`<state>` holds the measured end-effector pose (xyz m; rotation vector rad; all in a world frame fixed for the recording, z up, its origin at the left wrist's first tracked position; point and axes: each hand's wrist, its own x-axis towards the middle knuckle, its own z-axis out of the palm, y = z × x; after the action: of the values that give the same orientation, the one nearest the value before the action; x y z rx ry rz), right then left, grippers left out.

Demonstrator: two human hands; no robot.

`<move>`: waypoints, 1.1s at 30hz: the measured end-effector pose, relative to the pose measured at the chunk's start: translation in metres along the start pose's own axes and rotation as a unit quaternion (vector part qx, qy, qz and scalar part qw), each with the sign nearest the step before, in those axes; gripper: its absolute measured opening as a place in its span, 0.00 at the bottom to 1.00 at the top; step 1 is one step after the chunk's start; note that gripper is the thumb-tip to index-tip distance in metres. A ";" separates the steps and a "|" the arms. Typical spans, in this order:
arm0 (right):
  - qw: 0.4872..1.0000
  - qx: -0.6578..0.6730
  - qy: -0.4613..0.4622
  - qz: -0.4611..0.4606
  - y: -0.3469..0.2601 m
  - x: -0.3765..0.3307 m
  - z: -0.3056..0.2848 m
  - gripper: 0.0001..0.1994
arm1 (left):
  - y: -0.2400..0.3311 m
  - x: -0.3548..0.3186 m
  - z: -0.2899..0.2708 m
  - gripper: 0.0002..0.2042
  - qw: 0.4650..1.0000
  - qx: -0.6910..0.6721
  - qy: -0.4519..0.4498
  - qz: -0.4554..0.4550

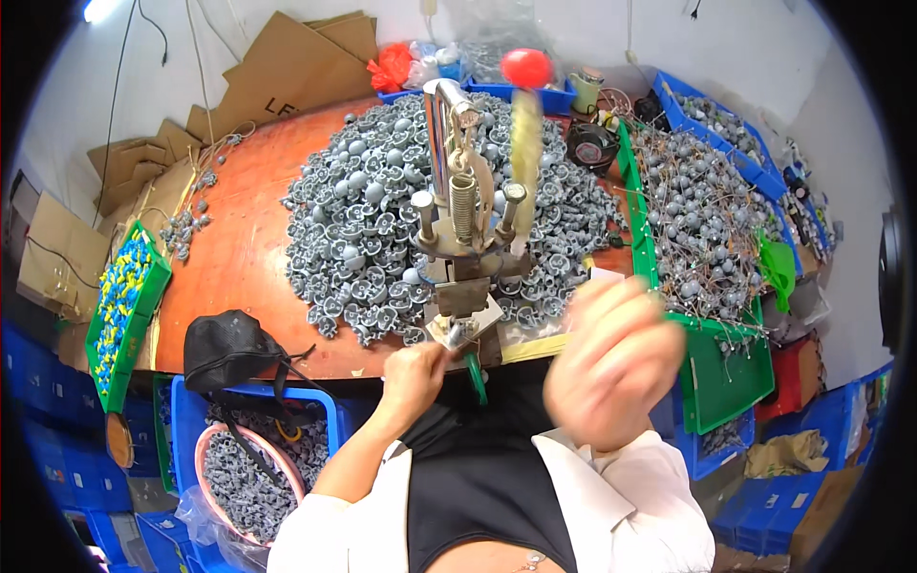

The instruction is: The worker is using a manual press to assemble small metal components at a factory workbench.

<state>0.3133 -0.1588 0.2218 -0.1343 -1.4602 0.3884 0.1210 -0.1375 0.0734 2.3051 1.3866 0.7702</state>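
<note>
A metal hand press [460,244] with a spring and two bolts stands at the table's front edge. Its yellow lever, blurred, rises at the right side and ends in a red knob [526,68]. My left hand [414,380] is at the press's base, fingers closed at the small metal fixture [456,331]; what they pinch is too small to make out. My right hand [614,363] is raised to the right of the press, away from the lever, its fingers curled and smeared by motion. Behind the press lies a big heap of grey plastic shell parts [358,215].
At right, a green tray [638,229] holds grey balls with wires. Yellow and blue pieces fill a green tray [160,277] at far left. A black bag [229,350] sits on the table edge above a blue crate [336,425] holding a pink basket [203,458]. Cardboard [287,72] leans behind.
</note>
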 end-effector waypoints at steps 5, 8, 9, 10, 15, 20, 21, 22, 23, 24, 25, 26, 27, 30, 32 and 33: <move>0.799 0.256 -0.306 0.450 -0.042 0.063 0.075 0.05 | 0.017 -0.018 -0.035 0.10 0.817 -0.486 -0.273 -0.150; 0.950 0.225 -0.187 0.110 -0.038 0.048 0.122 0.11 | 0.006 -0.015 -0.058 0.11 0.807 -0.532 -0.154 -0.204; 0.960 0.182 -0.201 0.073 -0.043 0.051 0.132 0.12 | -0.010 -0.016 -0.066 0.11 0.800 -0.547 -0.095 -0.225; 0.948 0.266 -0.156 0.077 -0.049 0.065 0.138 0.11 | -0.016 -0.019 -0.090 0.11 0.812 -0.537 0.020 -0.227; 0.967 0.208 -0.127 0.074 -0.035 0.065 0.125 0.09 | -0.116 0.068 -0.155 0.14 0.829 -0.406 0.360 -0.138; 0.949 0.212 -0.223 0.068 -0.022 0.058 0.111 0.13 | -0.315 0.138 -0.226 0.15 0.910 0.099 0.370 -0.157; 0.951 0.229 -0.186 0.091 -0.018 0.060 0.107 0.17 | -0.341 0.156 -0.219 0.18 0.899 0.211 0.304 -0.232; 0.951 0.224 -0.189 0.095 -0.019 0.062 0.102 0.18 | -0.378 0.165 -0.217 0.20 0.898 0.265 0.285 -0.206; 0.951 0.222 -0.193 0.094 -0.020 0.065 0.098 0.20 | -0.411 0.170 -0.209 0.23 0.891 0.320 0.268 -0.180; 0.947 0.176 -0.265 0.036 -0.019 0.077 0.096 0.19 | -0.439 0.169 -0.195 0.24 0.913 0.257 0.284 -0.142; 0.935 0.123 -0.333 -0.022 -0.018 0.088 0.094 0.19 | -0.456 0.171 -0.189 0.25 0.930 0.188 0.299 -0.100; 0.952 0.144 -0.264 0.055 -0.016 0.080 0.091 0.17 | -0.454 0.194 -0.158 0.26 0.950 0.116 0.271 -0.098; 0.960 0.160 -0.189 0.131 -0.012 0.066 0.083 0.15 | -0.443 0.217 -0.116 0.26 0.966 0.039 0.239 -0.095; 0.939 -0.014 -0.327 0.106 -0.004 0.023 0.023 0.08 | -0.410 0.251 -0.068 0.26 0.978 0.023 0.183 -0.102; 0.921 -0.082 -0.329 0.191 -0.009 0.005 0.003 0.12 | -0.422 0.251 -0.074 0.28 0.974 0.030 0.175 -0.140; 0.909 -0.145 -0.302 0.247 -0.011 -0.013 -0.009 0.14 | -0.408 0.265 -0.066 0.29 0.974 -0.074 0.143 -0.157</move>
<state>0.3230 -0.1725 0.2125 -0.6835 -2.0969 0.6607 -0.1049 0.2882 -0.0233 1.8527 1.6985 1.0890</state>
